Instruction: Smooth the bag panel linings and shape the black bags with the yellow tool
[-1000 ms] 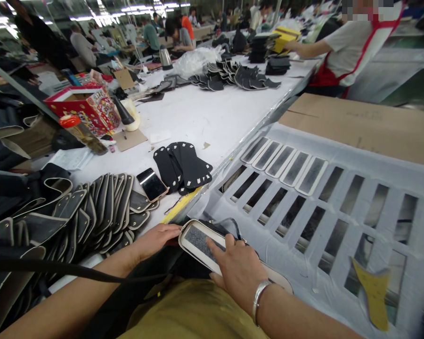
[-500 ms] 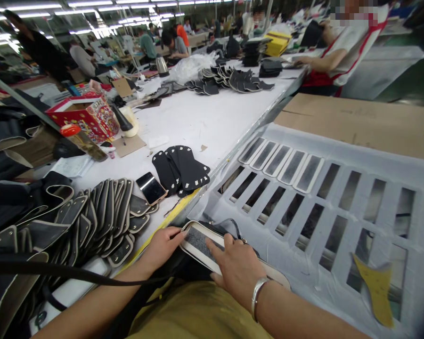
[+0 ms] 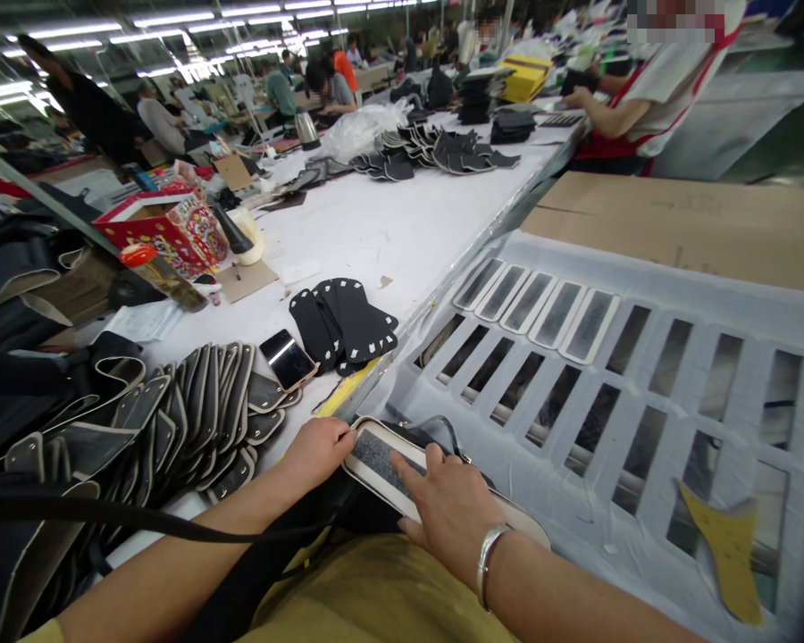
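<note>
A long panel with rounded corners, a cream border and a speckled grey middle lies slantwise in front of my body. My left hand pinches its far left end between thumb and fingers. Across the panel lies my right hand, fingers spread, the index finger stretched over the grey strip and the thumb by the near edge. The right hand covers part of the panel. Under its far side shows a black piece with a thin cord or strap, mostly hidden.
Several similar cream-edged panels lie in a row on a grey slotted rack. A yellow piece rests there too. Leftward are stacked dark edged pieces, a phone and black cutouts. A co-worker stands beyond cardboard.
My left fingers have curled in more at the panel's end. My right hand stays in place. The co-worker's hands have lowered a dark item, and the view has shifted slightly.
</note>
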Demonstrator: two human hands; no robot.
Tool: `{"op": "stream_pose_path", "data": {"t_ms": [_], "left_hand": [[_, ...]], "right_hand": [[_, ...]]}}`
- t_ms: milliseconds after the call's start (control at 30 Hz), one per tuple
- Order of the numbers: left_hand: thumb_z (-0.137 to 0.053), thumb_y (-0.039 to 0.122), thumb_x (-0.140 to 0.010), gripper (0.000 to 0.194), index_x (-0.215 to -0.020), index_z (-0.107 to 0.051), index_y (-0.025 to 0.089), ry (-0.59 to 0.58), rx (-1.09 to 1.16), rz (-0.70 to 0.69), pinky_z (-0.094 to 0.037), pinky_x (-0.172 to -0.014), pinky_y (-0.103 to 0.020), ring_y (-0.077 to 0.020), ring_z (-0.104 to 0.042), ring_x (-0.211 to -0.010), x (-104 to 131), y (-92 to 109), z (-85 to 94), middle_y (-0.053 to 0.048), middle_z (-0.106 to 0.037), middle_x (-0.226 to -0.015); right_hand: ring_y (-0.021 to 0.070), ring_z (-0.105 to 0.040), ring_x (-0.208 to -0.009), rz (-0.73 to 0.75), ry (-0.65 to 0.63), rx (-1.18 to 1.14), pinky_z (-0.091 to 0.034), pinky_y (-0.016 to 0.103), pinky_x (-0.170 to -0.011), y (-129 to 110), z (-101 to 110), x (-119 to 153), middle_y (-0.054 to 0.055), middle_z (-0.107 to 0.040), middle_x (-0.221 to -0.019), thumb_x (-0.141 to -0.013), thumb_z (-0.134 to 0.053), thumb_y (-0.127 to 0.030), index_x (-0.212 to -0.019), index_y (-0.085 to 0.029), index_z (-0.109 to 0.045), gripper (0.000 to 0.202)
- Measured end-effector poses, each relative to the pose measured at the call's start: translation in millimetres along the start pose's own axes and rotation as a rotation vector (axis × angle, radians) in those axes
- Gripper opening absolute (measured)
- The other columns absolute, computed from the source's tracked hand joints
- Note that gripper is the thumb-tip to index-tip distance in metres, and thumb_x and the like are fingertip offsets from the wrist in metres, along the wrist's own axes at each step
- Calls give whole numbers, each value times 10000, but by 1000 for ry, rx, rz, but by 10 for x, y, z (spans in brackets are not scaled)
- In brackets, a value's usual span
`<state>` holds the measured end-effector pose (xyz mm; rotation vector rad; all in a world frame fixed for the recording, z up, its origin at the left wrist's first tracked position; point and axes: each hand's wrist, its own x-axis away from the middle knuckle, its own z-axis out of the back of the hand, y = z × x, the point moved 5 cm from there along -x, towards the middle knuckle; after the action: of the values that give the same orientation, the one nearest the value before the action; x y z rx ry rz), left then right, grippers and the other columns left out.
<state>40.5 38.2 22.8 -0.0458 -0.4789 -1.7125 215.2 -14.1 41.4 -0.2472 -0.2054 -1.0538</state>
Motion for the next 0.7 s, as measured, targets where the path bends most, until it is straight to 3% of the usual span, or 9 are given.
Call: {"op": "stream_pose_path", "data": {"t_ms": [167, 367, 567, 700], "left_hand": [[-413, 393, -846, 405, -532, -523, 160, -2, 180, 0, -256, -533, -245, -136, -432, -541, 48, -73, -16, 9, -467, -507], [-304, 489, -882, 512, -645, -602, 147, -17, 538, 45, -345, -585, -250, -172, -500, -632, 105, -184, -53, -12, -559, -591], [-427, 413, -827, 388, -541, -496, 160, -22, 216, 13, -254, -533, -244, -133, -427, -548, 49, -109, -71, 26, -411, -509], [-399, 367, -831, 378, -528, -484, 158, -27, 175, 13, -249, -534, -240, -129, -432, -542, 35, -99, -92, 24, -405, -505]], "right_hand": [[275, -579, -761, -3, 8, -6, -456, 353, -598, 4, -4, 26, 110, -540, -960, -685, -674, -531, -1341, -336, -397, 739], [279, -585, -776, -5, -8, -28, -462, 355, -603, 15, 14, 13, 115, -546, -978, -688, -677, -516, -1331, -337, -410, 719], [271, -586, -790, -21, -34, -23, -457, 347, -625, 9, 3, 10, 112, -546, -995, -687, -683, -506, -1338, -342, -396, 731], [265, -582, -804, -29, -49, -19, -446, 339, -639, 7, -21, 11, 109, -534, -1010, -694, -668, -523, -1349, -352, -374, 738]]}}
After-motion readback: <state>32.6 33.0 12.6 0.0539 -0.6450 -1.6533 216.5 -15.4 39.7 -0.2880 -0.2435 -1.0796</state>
